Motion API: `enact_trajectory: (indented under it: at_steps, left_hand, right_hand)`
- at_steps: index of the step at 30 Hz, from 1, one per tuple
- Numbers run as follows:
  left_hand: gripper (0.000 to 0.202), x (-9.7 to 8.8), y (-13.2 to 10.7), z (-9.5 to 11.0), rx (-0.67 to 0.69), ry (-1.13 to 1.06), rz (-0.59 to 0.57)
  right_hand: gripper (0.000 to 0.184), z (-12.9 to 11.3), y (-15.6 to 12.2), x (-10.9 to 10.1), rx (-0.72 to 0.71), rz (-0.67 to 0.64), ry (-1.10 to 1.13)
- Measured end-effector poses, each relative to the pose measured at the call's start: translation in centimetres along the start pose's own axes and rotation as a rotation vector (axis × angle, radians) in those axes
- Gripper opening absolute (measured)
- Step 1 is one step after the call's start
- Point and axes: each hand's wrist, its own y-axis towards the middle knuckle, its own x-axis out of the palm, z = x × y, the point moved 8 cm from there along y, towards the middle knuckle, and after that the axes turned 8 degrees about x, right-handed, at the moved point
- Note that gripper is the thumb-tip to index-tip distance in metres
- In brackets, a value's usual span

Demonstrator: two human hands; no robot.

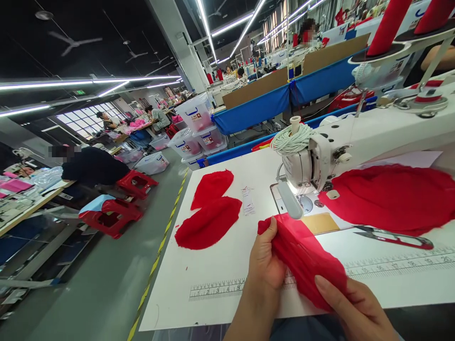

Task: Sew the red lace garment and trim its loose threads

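A piece of red fabric (309, 260) is stretched between my two hands at the front of the sewing machine (302, 161). My left hand (266, 258) pinches its upper left end, thumb on top, just below the needle area. Around the lower right end, my right hand (355, 303) is closed with the thumb lying over the cloth. The fabric's far edge reaches the machine bed by the presser foot, whose contact with it I cannot make out. Two red fabric pieces (209, 225) lie on the white table to the left. A larger red fabric stack (394, 199) rests under the machine arm.
Thread snips (398, 237) lie right of my hands, near a printed ruler scale (216, 289) along the table (163, 303). Cord (295, 137) is coiled on the machine head. Plastic bins (195, 113) and red stools (110, 215) stand beyond. Other people sit at nearby tables.
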Motion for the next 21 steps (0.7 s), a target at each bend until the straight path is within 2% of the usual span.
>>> enact_trajectory:
  at_steps: [4,6,12,16,21]
  left_hand:
    - [0.010,0.1,0.3,0.1,0.050,0.043,-0.061]
    - [0.011,0.0,0.4,0.3,0.087,0.065,-0.100]
    - [0.020,-0.1,0.6,0.4,0.113,0.079,-0.137]
    - [0.014,-0.4,0.9,0.7,0.087,0.060,-0.052]
    - [0.018,-1.0,2.0,1.6,0.047,0.017,0.056]
  right_hand:
    - [0.052,-0.5,0.1,0.1,0.206,0.042,0.046]
    - [0.053,-0.8,0.2,-0.3,0.244,0.050,0.068]
    - [0.051,0.1,1.3,-0.3,0.169,-0.086,0.021]
    - [0.048,0.2,1.1,-0.5,0.081,-0.043,-0.018]
    - [0.045,-0.7,-0.3,0.0,-0.119,-0.081,-0.175]
